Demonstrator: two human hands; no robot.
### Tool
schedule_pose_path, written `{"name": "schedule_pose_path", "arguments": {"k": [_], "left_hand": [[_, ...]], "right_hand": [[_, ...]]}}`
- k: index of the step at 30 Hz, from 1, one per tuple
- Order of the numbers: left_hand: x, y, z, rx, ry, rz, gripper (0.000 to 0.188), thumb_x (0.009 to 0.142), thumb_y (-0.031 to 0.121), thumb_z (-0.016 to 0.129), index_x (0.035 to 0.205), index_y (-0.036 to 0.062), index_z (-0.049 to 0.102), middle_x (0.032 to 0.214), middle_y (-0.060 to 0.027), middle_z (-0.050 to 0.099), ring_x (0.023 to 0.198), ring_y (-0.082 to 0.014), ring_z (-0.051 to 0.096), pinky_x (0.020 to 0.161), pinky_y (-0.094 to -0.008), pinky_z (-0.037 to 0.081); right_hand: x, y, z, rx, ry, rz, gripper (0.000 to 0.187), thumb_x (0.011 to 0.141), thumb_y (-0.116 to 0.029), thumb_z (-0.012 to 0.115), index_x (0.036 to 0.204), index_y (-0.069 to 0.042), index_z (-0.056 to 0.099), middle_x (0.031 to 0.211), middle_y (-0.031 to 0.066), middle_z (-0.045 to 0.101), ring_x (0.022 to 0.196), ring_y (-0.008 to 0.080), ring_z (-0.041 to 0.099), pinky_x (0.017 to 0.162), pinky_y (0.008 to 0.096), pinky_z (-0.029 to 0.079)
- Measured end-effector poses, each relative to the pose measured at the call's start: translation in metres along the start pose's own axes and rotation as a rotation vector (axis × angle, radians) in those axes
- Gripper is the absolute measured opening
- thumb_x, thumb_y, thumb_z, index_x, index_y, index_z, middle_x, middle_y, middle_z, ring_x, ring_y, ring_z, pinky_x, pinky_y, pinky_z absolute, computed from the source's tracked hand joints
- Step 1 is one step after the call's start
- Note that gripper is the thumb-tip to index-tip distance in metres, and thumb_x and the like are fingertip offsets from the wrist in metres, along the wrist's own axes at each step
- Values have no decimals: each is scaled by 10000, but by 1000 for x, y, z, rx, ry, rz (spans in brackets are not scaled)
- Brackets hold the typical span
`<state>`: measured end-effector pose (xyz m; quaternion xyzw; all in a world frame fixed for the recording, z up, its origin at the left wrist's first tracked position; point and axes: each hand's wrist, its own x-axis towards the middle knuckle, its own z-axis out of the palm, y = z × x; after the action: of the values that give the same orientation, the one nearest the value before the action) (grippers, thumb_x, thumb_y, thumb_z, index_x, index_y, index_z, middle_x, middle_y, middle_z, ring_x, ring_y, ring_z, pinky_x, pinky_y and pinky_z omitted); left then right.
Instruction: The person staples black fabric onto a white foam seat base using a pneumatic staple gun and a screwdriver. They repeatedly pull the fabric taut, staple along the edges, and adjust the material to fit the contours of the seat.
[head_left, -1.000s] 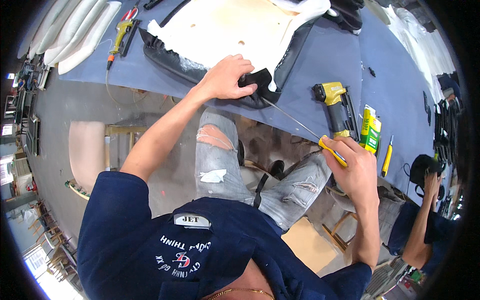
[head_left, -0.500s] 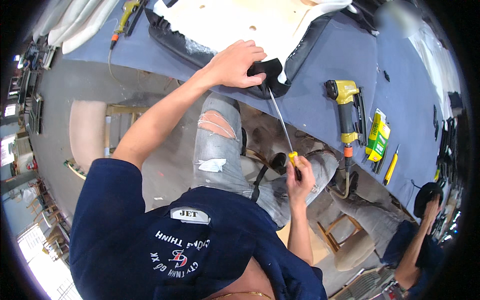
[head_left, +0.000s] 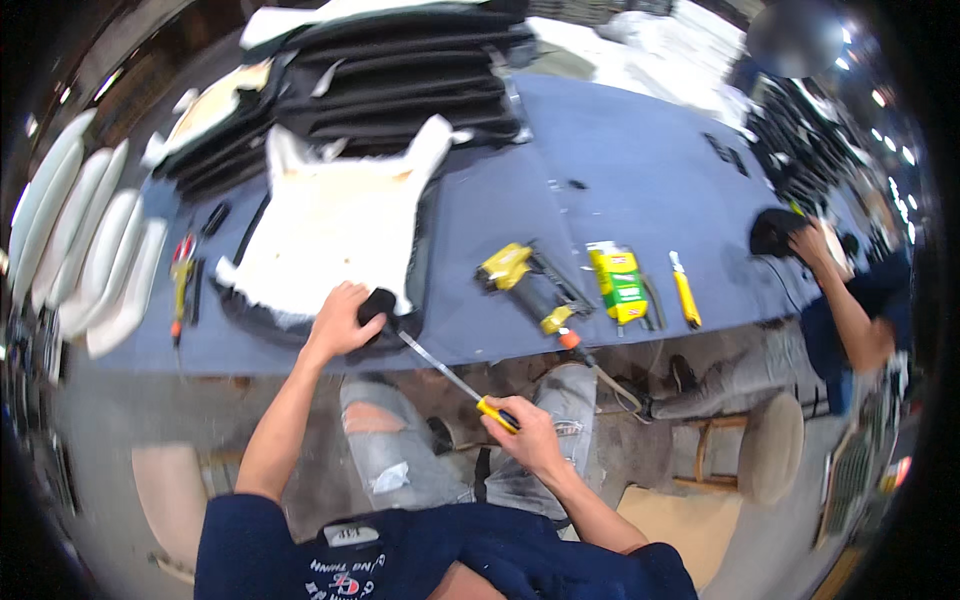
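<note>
A chair seat (head_left: 330, 230) lies upside down on the table, its pale board and white padding framed by a black cover. At its near right corner my left hand (head_left: 343, 322) pinches a black flap of the cover (head_left: 376, 305) between thumb and fingers. My right hand (head_left: 527, 437), held lower and in front of the table's edge, is wrapped round the yellow and black handle of a screwdriver (head_left: 440, 367). The long metal shaft slants up and left, its tip at the gripped flap. Exactly where the tip touches is hidden in the dark cloth.
Right of the seat lie a yellow nail gun (head_left: 520, 285) with a hose, a yellow-green box (head_left: 618, 285) and a yellow cutter knife (head_left: 686, 290). Another tool (head_left: 181, 280) lies left. Stacked black covers (head_left: 400, 80) stand behind. A co-worker (head_left: 850, 310) works at the far right.
The view has tilted up, showing more of the table and the stack behind. Both hands keep their holds, and the screwdriver's tip stays at the flap.
</note>
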<state>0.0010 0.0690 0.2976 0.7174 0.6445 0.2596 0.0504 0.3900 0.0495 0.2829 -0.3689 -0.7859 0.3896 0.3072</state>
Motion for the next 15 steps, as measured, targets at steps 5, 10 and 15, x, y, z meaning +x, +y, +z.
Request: {"name": "schedule_pose_path", "arguments": {"k": [5, 10, 15], "left_hand": [[1, 9, 2, -43, 65, 12, 369, 774, 269, 736, 950, -31, 613, 929, -218, 591, 917, -424, 535, 840, -492, 456], [0, 12, 6, -66, 85, 18, 373, 768, 241, 722, 1018, -20, 632, 910, -224, 579, 917, -431, 536, 839, -492, 449], [-3, 12, 5, -74, 96, 8, 397, 763, 232, 723, 1056, -16, 625, 890, -211, 572, 881, -418, 528, 810, -483, 442]], "right_hand": [[-9, 0, -6, -42, -78, -45, 399, 913, -209, 740, 1284, -154, 602, 1099, 118, 669, 966, 372, 700, 791, 465, 581], [-11, 0, -9, -106, -140, 34, 422, 922, -216, 723, 1319, -197, 579, 1080, 97, 634, 921, 375, 694, 747, 462, 581], [-9, 0, -11, -181, -133, 74, 384, 966, -336, 680, 1316, -212, 584, 1068, 95, 656, 907, 371, 698, 731, 467, 571]]}}
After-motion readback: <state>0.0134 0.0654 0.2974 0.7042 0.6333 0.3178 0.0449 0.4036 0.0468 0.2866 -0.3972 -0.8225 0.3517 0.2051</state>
